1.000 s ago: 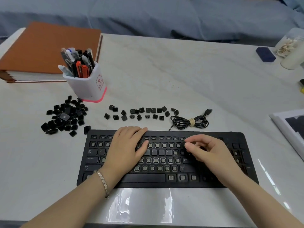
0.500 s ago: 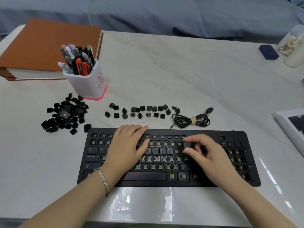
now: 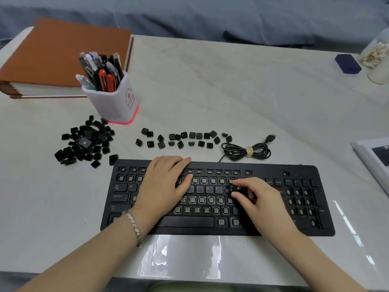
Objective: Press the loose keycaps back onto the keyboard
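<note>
Two bare hands are on the flat black plastic keyboard. The right hand pinches one small black square plastic keycap between thumb and index fingertip, with the other fingers curled behind. The pinched keycap sits at the upper letter row, just right of the P key, touching the keyboard; whether it is fully seated cannot be told. Left of the pinch, the left hand lies flat across the left-centre keys, fingers straight and pressed together, holding nothing. Many sockets in the rows directly above and below the pinch stand bare, showing pale stems. Beyond the pinch and somewhat left, a loose row of black keycaps lies on the white marble-look tabletop. Straight beyond the pinch lies a coiled black USB cable bound with a tan tie, close to the keyboard's far edge. Far left of the pinch is a heap of black keycaps. Beyond that heap stands a white plastic pen cup with pink base, full of pens, near an orange-brown binder.
</note>
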The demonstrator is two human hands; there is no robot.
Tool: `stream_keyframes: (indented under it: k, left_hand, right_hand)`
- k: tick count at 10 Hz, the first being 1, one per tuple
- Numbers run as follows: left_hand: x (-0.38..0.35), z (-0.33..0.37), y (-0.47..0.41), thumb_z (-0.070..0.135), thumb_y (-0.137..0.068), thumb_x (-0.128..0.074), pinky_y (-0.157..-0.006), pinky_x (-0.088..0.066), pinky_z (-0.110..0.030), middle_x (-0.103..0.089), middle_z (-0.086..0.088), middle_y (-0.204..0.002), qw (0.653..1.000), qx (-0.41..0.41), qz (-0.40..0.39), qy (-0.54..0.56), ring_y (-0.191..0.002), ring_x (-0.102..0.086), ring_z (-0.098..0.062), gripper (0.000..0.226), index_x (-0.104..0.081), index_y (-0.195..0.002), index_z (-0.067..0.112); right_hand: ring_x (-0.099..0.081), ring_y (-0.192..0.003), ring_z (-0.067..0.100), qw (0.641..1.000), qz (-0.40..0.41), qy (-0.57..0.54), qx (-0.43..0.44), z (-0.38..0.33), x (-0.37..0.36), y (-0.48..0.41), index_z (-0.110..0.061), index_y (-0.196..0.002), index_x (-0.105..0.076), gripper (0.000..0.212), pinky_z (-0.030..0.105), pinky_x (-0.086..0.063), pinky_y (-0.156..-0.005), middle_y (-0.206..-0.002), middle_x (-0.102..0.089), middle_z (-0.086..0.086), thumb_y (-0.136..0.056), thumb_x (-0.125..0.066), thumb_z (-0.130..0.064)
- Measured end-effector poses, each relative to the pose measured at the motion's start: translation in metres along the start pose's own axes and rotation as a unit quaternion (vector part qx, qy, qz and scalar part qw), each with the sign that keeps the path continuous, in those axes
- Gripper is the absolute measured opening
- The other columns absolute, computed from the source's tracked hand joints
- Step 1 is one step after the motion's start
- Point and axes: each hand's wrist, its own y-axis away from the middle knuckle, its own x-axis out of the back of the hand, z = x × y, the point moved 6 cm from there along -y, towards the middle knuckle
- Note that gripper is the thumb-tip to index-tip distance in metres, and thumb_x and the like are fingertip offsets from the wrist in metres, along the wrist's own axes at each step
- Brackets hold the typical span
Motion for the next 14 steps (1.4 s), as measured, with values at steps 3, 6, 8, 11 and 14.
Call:
stream_keyframes:
  k: [3,6,8,11,14]
  left_hand:
    - [0.000,0.000,0.000,0.035,-0.089,-0.045,-0.094,-0.030,-0.029,-0.066,-0.003,-0.100,1.000,0.001,0.002,-0.001,-0.096,-0.047,-0.014,0.042,-0.067,-0.112,0.009]
    - [-0.002,-0.001,0.001,0.036,-0.089,-0.045,-0.096,-0.029,-0.029,-0.065,-0.003,-0.102,1.000,0.004,-0.004,0.001,-0.098,-0.047,-0.014,0.042,-0.066,-0.114,0.009]
    - [-0.002,-0.001,0.001,0.035,-0.090,-0.044,-0.095,-0.030,-0.029,-0.065,-0.003,-0.103,1.000,0.003,-0.007,0.001,-0.098,-0.047,-0.014,0.042,-0.066,-0.115,0.009]
    - [-0.003,0.000,0.001,0.034,-0.091,-0.043,-0.097,-0.029,-0.030,-0.065,-0.004,-0.103,1.000,0.002,-0.009,-0.005,-0.098,-0.048,-0.016,0.042,-0.066,-0.115,0.008]
    - [-0.001,0.000,0.000,0.034,-0.089,-0.043,-0.095,-0.031,-0.030,-0.065,-0.004,-0.102,1.000,0.005,-0.011,-0.001,-0.097,-0.047,-0.015,0.043,-0.066,-0.113,0.008]
  right_hand:
    - [-0.045,-0.084,-0.017,1.000,-0.006,0.010,0.028,0.004,-0.010,-0.004,-0.010,-0.096,-0.072,0.019,-0.002,-0.030,-0.078,-0.083,-0.050,-0.013,-0.078,-0.071,-0.006]
    - [-0.046,-0.085,-0.016,0.999,-0.026,0.004,0.031,0.007,-0.012,-0.006,-0.012,-0.100,-0.072,0.021,-0.003,-0.030,-0.076,-0.083,-0.049,-0.017,-0.080,-0.069,-0.007]
    - [-0.031,-0.071,0.003,0.990,0.004,0.113,0.080,0.001,-0.018,0.004,-0.009,-0.099,-0.071,0.034,0.019,-0.045,-0.059,-0.079,-0.045,-0.003,-0.089,-0.045,-0.028]
    - [-0.040,-0.062,0.020,0.952,0.018,0.252,0.176,-0.006,-0.020,0.013,-0.004,-0.107,-0.067,0.046,0.025,-0.033,-0.050,-0.074,-0.044,0.005,-0.098,-0.030,-0.029]
    - [-0.046,-0.071,0.003,0.958,-0.069,-0.204,-0.190,0.012,0.006,0.000,-0.017,-0.105,-0.062,0.043,0.007,-0.037,-0.068,-0.085,-0.049,-0.006,-0.087,-0.035,0.011]
